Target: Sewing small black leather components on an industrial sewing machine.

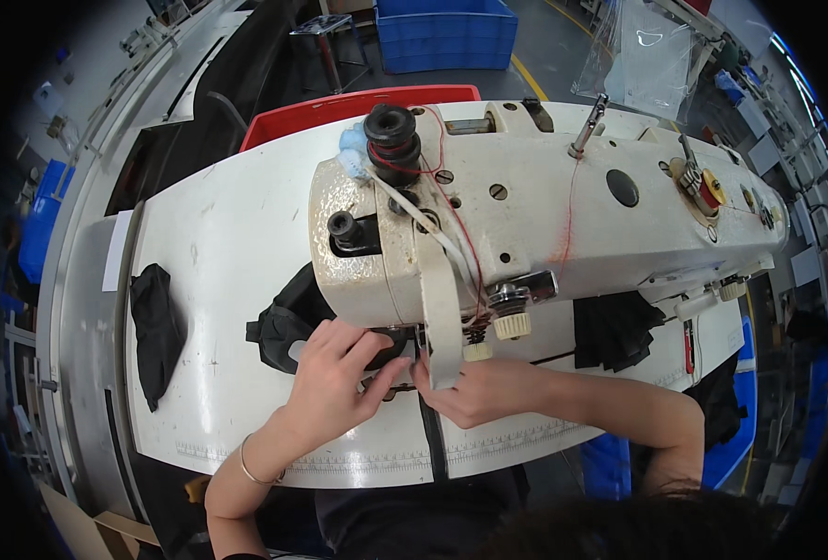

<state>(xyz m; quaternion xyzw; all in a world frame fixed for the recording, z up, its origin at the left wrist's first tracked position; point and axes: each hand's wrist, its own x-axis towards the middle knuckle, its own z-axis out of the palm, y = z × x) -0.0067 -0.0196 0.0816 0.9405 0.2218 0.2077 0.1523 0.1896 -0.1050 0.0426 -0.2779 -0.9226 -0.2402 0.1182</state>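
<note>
At the needle area of a white sewing machine (545, 215), my left hand (335, 378) has bent fingers on a bunched black fabric piece (288, 308), which runs under the head. My right hand (470, 397) is curled just right of the needle, its fingertips partly hidden behind a white curved guard (442, 345), so what they hold is unclear. Red thread runs over the head from a black tension post (392, 140). A loose black piece (155, 331) lies at the table's left, and folded black pieces (615, 331) lie right of my right hand.
The white table (199, 233) has a ruler along its front edge. A red bin (265, 126) sits behind it, blue crates (442, 33) on the floor beyond, a blue bin (745, 392) at the right, and a metal rail (120, 355) along the left. A red-handled tool (687, 345) lies at right.
</note>
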